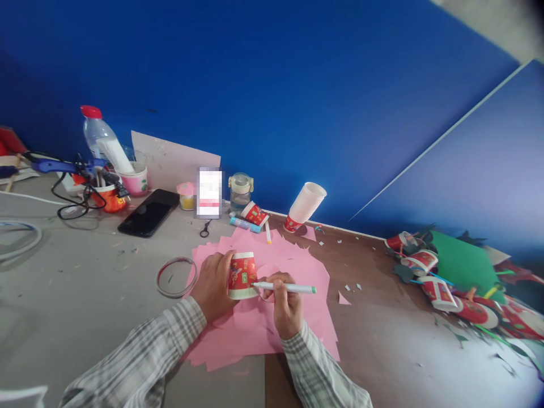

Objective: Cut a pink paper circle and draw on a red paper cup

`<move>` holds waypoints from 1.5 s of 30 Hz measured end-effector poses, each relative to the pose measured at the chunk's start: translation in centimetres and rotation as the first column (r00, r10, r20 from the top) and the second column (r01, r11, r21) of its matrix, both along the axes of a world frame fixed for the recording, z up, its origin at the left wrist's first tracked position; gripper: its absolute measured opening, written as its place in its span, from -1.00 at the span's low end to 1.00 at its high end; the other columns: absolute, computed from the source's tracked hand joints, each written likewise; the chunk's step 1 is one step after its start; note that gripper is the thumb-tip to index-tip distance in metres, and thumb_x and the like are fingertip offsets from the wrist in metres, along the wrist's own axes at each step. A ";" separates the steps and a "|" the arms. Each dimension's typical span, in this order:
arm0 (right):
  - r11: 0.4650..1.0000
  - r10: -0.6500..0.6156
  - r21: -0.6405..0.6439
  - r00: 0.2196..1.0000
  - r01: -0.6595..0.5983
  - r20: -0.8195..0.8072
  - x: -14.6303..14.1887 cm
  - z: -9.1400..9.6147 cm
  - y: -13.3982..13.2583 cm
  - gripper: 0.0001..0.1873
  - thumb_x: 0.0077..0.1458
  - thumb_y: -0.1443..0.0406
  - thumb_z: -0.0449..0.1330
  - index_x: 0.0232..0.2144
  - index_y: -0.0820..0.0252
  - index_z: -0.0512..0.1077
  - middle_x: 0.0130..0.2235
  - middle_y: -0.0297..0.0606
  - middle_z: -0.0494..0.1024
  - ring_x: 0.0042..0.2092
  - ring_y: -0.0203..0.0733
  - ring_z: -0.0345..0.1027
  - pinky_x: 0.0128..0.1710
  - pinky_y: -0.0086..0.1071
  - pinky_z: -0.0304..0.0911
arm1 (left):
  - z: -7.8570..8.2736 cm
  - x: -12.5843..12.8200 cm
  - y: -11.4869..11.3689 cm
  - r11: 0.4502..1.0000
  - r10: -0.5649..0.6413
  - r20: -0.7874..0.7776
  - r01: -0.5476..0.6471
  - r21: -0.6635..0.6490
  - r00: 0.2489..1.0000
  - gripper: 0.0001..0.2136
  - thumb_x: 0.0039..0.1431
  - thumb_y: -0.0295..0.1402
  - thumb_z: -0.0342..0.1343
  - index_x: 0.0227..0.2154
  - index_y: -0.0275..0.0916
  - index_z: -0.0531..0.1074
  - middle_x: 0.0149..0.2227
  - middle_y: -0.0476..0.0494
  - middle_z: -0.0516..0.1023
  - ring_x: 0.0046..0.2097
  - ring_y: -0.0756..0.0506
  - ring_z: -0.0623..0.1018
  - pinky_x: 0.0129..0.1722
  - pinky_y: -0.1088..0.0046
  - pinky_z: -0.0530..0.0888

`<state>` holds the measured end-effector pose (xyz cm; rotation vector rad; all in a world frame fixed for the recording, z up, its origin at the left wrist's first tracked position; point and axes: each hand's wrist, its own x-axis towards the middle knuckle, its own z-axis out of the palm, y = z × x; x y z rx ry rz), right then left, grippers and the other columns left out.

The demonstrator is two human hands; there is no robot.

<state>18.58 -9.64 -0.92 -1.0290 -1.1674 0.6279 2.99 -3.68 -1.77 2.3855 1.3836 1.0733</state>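
Observation:
My left hand (215,286) is wrapped around the side of a red paper cup (243,276) with a printed pattern; its white rim faces down toward me. Pinched in my right hand (287,306) is a white marker (293,288) with a green end on the right. The marker's tip meets the lower right side of the cup, or lies very close to it. Under both hands spreads a pile of pink paper sheets (306,328) with jagged edges. Some fingers of my left hand are hidden behind the cup.
A roll of tape (177,277) lies to the left, with a black phone (149,212) beyond. Behind the paper are a glue stick (245,225), a tipped cup (255,213), a glass jar (240,191) and a leaning cup stack (305,205). Several decorated cups (437,293) crowd the right.

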 end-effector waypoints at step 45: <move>1.000 0.008 -0.004 1.000 -0.008 0.016 -0.1 0.3 -0.5 -0.71 0.10 0.13 0.04 -0.48 0.18 0.42 -0.59 -0.37 0.39 -0.64 -0.26 0.26 -0.64 -0.40 0.26 | 0.0 0.0 0.1 1.000 0.009 -0.007 -0.009 -0.019 1.000 -0.29 -0.29 -0.12 0.16 -0.02 -0.24 0.08 -0.28 -0.15 0.33 -0.22 -0.22 0.38 -0.21 0.16 0.38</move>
